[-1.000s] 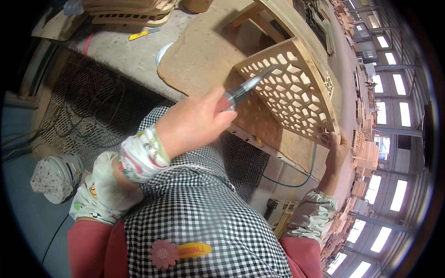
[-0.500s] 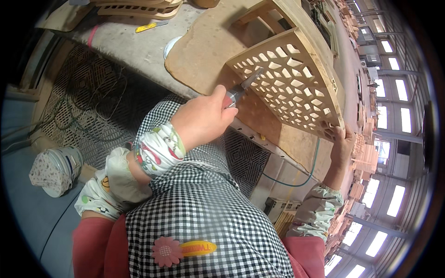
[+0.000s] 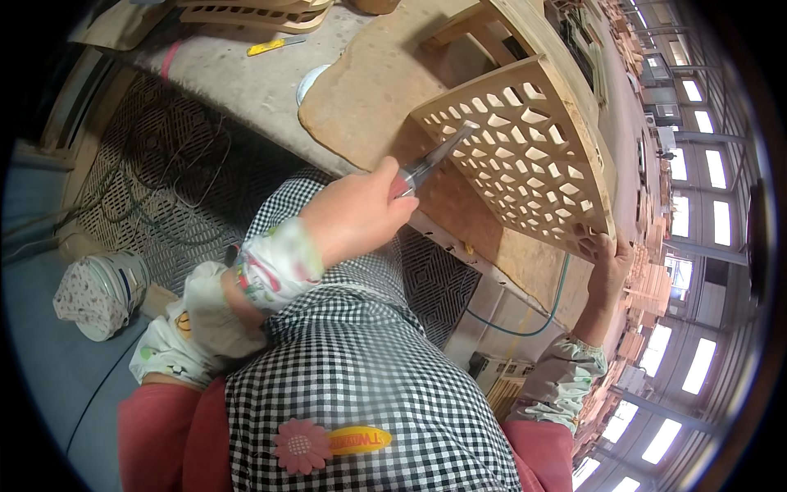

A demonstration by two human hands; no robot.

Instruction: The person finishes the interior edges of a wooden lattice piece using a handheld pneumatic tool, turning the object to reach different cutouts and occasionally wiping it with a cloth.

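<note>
My left hand (image 3: 357, 211) is closed around a red-handled tool (image 3: 432, 164) with a tapering metal blade. Its tip lies over the perforated face of a wooden panel (image 3: 525, 135); whether it touches the panel I cannot tell. The panel is tilted up on edge and cut through with many angular holes. At the panel's lower right corner, my right hand (image 3: 608, 266) grips the edge, some fingers hidden behind it. Beneath the panel lies a brown sheet (image 3: 361, 102) on the workbench (image 3: 221, 78).
A yellow utility knife (image 3: 275, 45) and slotted curved wooden pieces (image 3: 254, 15) lie on the bench. Behind the panel stands a wooden frame (image 3: 471, 33). A cloth-covered bucket (image 3: 98, 295) is at lower left, and a green hose (image 3: 525, 332) hangs below the bench edge.
The view has shifted slightly, moving the bench and panel a little right and down in the picture. The tool has turned a little in my left hand. My right hand keeps its hold on the panel.
</note>
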